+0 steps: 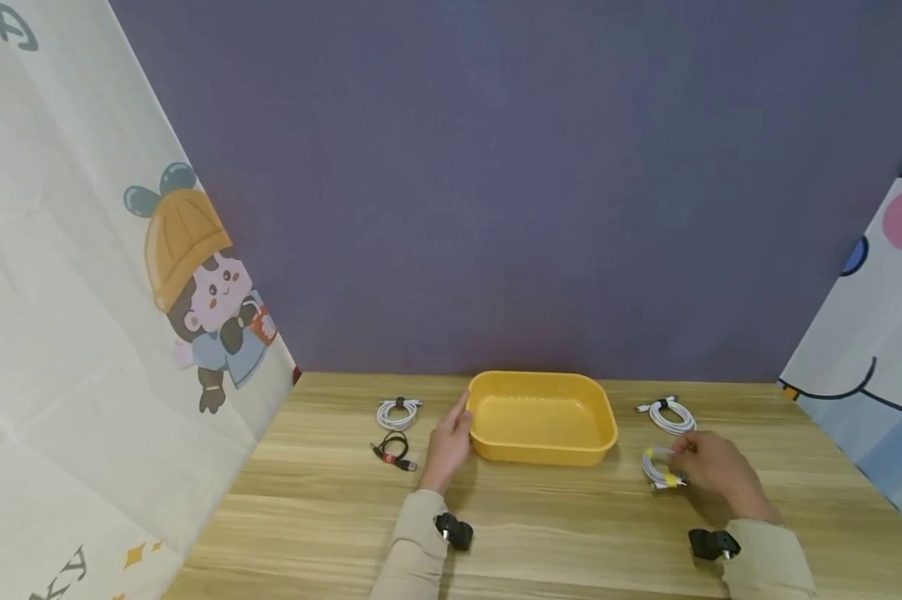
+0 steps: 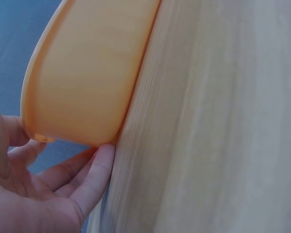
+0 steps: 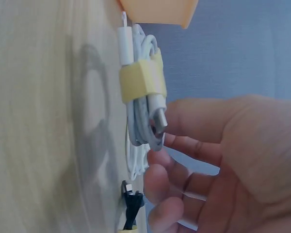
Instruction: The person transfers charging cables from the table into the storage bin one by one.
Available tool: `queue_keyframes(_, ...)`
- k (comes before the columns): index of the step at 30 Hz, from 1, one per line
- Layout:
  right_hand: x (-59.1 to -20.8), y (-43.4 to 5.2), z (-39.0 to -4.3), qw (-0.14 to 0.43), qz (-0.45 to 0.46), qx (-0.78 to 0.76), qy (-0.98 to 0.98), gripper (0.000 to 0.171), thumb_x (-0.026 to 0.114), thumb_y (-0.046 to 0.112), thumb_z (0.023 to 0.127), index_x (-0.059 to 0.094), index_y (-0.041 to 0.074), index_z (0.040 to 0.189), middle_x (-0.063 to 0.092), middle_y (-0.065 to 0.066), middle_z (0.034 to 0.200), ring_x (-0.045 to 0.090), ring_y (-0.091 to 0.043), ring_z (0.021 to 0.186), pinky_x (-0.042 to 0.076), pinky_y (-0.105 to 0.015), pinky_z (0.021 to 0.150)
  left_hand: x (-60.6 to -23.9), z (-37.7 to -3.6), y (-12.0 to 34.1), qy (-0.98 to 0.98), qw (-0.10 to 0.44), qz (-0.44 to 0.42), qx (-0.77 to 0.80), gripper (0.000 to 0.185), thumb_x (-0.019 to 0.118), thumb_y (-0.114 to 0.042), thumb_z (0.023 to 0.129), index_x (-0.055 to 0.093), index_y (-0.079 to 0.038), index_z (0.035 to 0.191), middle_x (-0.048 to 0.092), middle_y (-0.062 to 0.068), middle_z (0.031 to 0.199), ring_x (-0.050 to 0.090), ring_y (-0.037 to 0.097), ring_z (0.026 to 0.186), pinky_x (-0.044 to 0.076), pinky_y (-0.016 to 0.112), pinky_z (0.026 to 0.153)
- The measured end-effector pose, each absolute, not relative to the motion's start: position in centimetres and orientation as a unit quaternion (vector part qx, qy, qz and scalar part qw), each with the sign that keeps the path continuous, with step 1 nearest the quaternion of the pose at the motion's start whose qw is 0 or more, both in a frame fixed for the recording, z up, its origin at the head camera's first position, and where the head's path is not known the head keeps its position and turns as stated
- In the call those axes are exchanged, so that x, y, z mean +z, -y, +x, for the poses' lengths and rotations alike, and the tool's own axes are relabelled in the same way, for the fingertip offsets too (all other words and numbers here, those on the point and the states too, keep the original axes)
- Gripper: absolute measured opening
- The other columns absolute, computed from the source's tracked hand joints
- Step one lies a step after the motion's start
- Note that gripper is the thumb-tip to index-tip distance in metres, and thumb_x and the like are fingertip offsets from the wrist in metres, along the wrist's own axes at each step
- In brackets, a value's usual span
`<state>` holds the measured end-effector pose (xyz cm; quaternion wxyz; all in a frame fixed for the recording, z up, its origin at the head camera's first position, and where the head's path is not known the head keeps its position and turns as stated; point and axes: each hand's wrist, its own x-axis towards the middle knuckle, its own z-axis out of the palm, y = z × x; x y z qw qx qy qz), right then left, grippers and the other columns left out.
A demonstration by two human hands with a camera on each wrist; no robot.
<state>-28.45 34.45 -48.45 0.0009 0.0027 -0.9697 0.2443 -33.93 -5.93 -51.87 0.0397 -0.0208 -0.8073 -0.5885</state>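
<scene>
My left hand (image 1: pixel 448 446) rests against the left end of a yellow plastic basket (image 1: pixel 543 455), fingers along its outer wall. In the left wrist view, the fingertips touch the basket (image 2: pixel 87 82) at its rim and low near the tabletop. My right hand (image 1: pixel 715 468) pinches a coiled white charging cable (image 1: pixel 652 473) bound with a yellow strap. The right wrist view shows this cable (image 3: pixel 140 82) raised off the table, its shadow beside it and its plug ends showing. Part of the coil is hidden behind the fingers.
Another white cable coil (image 1: pixel 672 415) with a black tie lies just beyond my right hand. Left of the basket are a white coil (image 1: pixel 398 413) and a black cable (image 1: pixel 394 450) with a red tag. A dark panel (image 1: pixel 496 208) stands behind the wooden table (image 1: pixel 541 533).
</scene>
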Motion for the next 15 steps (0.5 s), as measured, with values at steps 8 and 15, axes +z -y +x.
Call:
queue_keyframes(8,-47.2,-33.5,-28.1,0.023,-0.005,0.260,0.965,0.014,0.065,0.020,0.095,0.070,0.008,0.091,0.066,-0.002,0.080,0.053,-0.017,0.070,0.040,-0.033,0.061,-51.9,-33.8,6.1,0.807,0.043,-0.021,-0.589,0.045,0.047,-0.027,0.110,0.048,-0.027,0.154,0.055,0.016,0.150,0.064,0.024,0.104,0.053,0.031,0.078)
queue_keyframes(15,-46.6,-33.0,-28.1,0.031,-0.031,0.270,0.962,0.024,0.062,0.025,0.098,0.067,0.002,0.101,0.069,-0.007,0.087,0.057,-0.019,0.074,0.042,-0.033,0.061,-51.8,-33.9,6.0,0.810,0.044,-0.021,-0.584,0.044,0.047,-0.027,0.110,0.048,-0.027,0.154,0.058,0.016,0.147,0.064,0.023,0.101,0.053,0.031,0.078)
